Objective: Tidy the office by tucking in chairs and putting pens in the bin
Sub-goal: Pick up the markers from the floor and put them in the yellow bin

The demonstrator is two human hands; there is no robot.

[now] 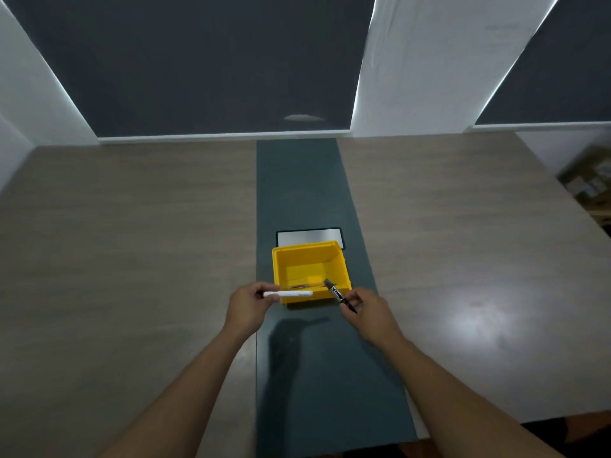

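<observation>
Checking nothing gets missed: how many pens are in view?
3: white pen in left hand, black marker in right hand, one in yellow bin; others possibly hidden.

The bin (309, 259) sits on the desk (132, 226), just before a flat plate (307, 235). The left hand (248, 300) holds a pen (287, 294) at the bin's near-left edge. The right hand (363, 309) holds a marker (339, 295) at its near-right corner.

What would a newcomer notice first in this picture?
The bright yellow bin stands out on the dark strip down the table's middle. Just before it, the left hand holds a white pen and the right hand a black marker, both tips over the bin's near edge.
</observation>
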